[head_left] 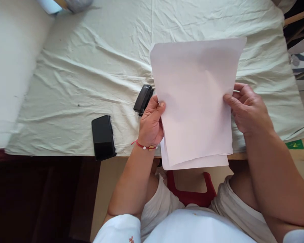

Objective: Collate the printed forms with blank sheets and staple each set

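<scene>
A white shirt (pixel 192 226) fills the bottom edge, with a red stool (pixel 192 195) showing between the knees. Above it the left hand (pixel 150 123), a red bracelet (pixel 145 146) on its wrist, pinches the left edge of a stack of white sheets (pixel 195 101); the right hand (pixel 245 108) grips the right edge, fingers folded behind. The stack is held above the table's near edge, long axis running away from the person, its top leaning slightly right. A lower sheet peeks out at the bottom. A black stapler (pixel 143 98) is partly hidden behind the stack; a black phone (pixel 103 136) lies on the cloth (pixel 91 67)
</scene>
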Demonstrator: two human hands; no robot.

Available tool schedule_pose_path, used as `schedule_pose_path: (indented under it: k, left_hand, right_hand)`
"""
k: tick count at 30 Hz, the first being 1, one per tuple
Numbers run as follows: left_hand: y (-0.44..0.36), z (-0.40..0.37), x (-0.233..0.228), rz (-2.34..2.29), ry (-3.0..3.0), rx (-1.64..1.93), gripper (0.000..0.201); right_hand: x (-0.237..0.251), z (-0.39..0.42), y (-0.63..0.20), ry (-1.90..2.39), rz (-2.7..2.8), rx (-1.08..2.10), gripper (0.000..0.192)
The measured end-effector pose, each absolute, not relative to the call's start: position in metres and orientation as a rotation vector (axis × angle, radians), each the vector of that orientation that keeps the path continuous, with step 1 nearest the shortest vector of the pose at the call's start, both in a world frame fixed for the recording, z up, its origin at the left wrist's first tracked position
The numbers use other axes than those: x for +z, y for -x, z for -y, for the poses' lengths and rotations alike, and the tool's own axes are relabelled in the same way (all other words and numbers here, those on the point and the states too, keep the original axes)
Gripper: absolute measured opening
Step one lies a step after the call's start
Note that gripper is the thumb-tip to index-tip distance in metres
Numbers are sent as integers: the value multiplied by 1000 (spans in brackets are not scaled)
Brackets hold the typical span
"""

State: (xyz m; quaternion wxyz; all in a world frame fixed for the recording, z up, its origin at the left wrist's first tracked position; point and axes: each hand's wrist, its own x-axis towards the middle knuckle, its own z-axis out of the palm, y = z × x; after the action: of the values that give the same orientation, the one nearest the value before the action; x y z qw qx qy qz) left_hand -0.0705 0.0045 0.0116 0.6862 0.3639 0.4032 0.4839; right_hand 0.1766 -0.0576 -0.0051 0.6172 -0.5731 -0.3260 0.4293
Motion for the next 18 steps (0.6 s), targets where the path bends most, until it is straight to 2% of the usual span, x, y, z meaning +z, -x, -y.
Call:
schedule_pose_path:
  k: [3,10,18]
  left_hand:
    - [72,-5,8,-822,-831,1107,15]
    - [75,-8,2,-698,-862,1100,20]
    - [73,-6,2,-746,-939,1086,22]
  right_hand:
    - [0,59,-176,1278,685,1076,30]
    - [-1,56,-176,1231,683,1041,29]
    - [0,61,-176,1235,700,1160,27]
